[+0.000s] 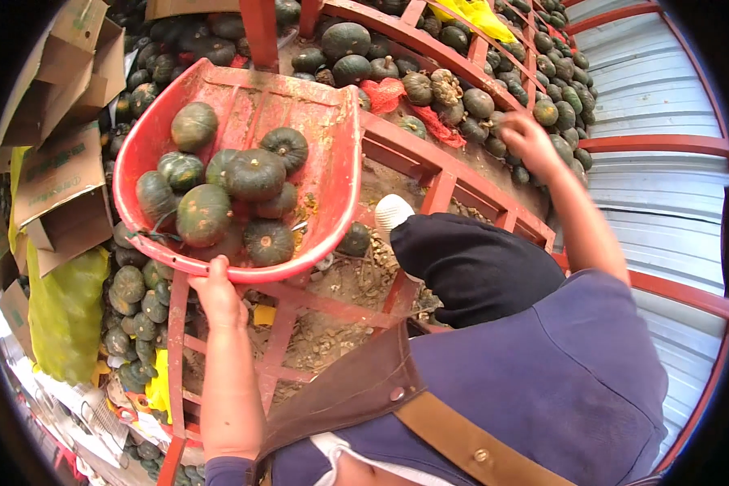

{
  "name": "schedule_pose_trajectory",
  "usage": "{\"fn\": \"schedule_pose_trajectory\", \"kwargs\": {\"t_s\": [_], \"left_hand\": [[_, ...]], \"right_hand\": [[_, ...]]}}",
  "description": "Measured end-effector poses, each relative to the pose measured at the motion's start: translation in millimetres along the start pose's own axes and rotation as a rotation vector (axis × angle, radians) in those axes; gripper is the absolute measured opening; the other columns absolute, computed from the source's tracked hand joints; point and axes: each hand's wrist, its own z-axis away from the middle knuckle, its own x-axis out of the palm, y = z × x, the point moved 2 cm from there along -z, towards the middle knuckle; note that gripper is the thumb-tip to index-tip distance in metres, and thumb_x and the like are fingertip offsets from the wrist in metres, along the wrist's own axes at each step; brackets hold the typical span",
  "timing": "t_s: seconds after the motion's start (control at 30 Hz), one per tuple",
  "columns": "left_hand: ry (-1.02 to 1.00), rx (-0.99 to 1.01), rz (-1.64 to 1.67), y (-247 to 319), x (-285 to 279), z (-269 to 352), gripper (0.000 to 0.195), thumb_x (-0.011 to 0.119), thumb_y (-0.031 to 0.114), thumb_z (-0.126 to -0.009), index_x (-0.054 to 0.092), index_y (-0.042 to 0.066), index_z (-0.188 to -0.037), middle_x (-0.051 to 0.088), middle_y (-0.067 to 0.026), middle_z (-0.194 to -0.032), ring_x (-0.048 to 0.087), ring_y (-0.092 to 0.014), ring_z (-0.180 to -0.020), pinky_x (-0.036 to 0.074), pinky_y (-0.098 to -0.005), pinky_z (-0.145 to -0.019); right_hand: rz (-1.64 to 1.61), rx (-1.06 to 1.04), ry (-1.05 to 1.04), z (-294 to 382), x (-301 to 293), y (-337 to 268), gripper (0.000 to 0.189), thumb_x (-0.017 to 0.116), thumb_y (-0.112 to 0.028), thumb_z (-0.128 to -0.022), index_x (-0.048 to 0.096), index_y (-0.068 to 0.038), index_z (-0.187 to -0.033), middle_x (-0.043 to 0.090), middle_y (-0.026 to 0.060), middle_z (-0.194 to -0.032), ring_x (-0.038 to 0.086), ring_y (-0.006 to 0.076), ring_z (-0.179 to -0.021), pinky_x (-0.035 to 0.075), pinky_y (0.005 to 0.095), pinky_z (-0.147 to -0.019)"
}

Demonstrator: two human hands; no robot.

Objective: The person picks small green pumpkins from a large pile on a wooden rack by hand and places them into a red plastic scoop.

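Note:
A large red plastic scoop [334,146], its walls scuffed and dirty, rests over the red metal framework before me. Several dark green squashes [255,175] lie heaped toward its near left side, one stacked over others. My left hand [219,297] grips the scoop's near rim, thumb over the edge, fingers hidden underneath. Out to the right, my right hand [528,143] is raised beside a pile of squashes [479,103]. Its fingers look curled and slightly blurred; whether they touch or hold a squash cannot be told.
Red metal rails [455,176] cross below and beyond the scoop. Cardboard boxes [64,182] and a yellow-green mesh sack [67,310] stand at left, near more squashes [130,285]. Red netting [384,94] lies among the far squashes. Corrugated metal sheeting [656,243] lines the right.

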Motion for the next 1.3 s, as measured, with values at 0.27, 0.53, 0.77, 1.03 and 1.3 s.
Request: {"fn": "schedule_pose_trajectory", "kwargs": {"t_s": [0.27, 0.53, 0.77, 1.03, 1.3], "left_hand": [[-0.124, -0.166, -0.057, -6, -7, -16, 0.041, 0.055, 0.014, -0.078, 0.03, 0.006, -0.109, 0.043, -0.009, -0.098, 0.051, -0.022, -0.082, 0.05, -0.0454, -0.065], [-0.192, -0.129, 0.094, -11, -7, -13, 0.056, 0.057, 0.007, -0.073, 0.026, -0.002, -0.119, 0.045, -0.0116, -0.104, 0.051, -0.02, -0.085, 0.049, -0.0352, -0.067], [-0.086, -0.037, 0.044, -18, -2, -29, 0.065, 0.06, 0.01, -0.073, 0.022, -0.011, -0.122, 0.044, -0.0181, -0.109, 0.052, -0.022, -0.089, 0.046, -0.0345, -0.075], [-0.112, -0.031, -0.005, -21, 2, -29, 0.071, 0.06, 0.008, -0.07, 0.017, -0.01, -0.124, 0.036, -0.0164, -0.116, 0.042, -0.021, -0.101, 0.037, -0.0303, -0.086], [-0.126, 0.116, 0.015, -9, -9, -21, 0.067, 0.058, 0.006, -0.071, 0.018, -0.002, -0.124, 0.037, -0.011, -0.108, 0.042, -0.017, -0.093, 0.039, -0.0305, -0.082]], "right_hand": [[-0.151, 0.371, -0.223, 91, 24, -21, 0.024, 0.055, -0.009, -0.079, 0.055, -0.002, -0.102, 0.06, 0.0055, -0.09, 0.054, 0.0116, -0.078, 0.045, 0.0257, -0.07], [0.172, 0.24, -0.251, 116, -27, -130, 0.018, 0.057, -0.004, -0.073, 0.056, -0.003, -0.092, 0.054, 0.0023, -0.073, 0.048, 0.0105, -0.068, 0.043, 0.025, -0.065], [0.445, 0.02, -0.593, 83, 29, -226, 0.02, 0.059, -0.011, -0.071, 0.058, -0.004, -0.09, 0.061, 0.0109, -0.081, 0.058, 0.0235, -0.079, 0.045, 0.0335, -0.072], [0.829, 0.003, -0.815, 54, 343, -39, 0.023, 0.049, -0.019, -0.082, 0.061, -0.012, -0.101, 0.062, 0.0101, -0.094, 0.055, 0.0179, -0.09, 0.041, 0.0309, -0.083], [-0.09, 0.008, -0.451, 26, 425, -12, 0.041, 0.058, -0.018, -0.074, 0.049, -0.007, -0.113, 0.052, 0.0133, -0.111, 0.047, 0.0238, -0.105, 0.036, 0.0346, -0.091]]}}
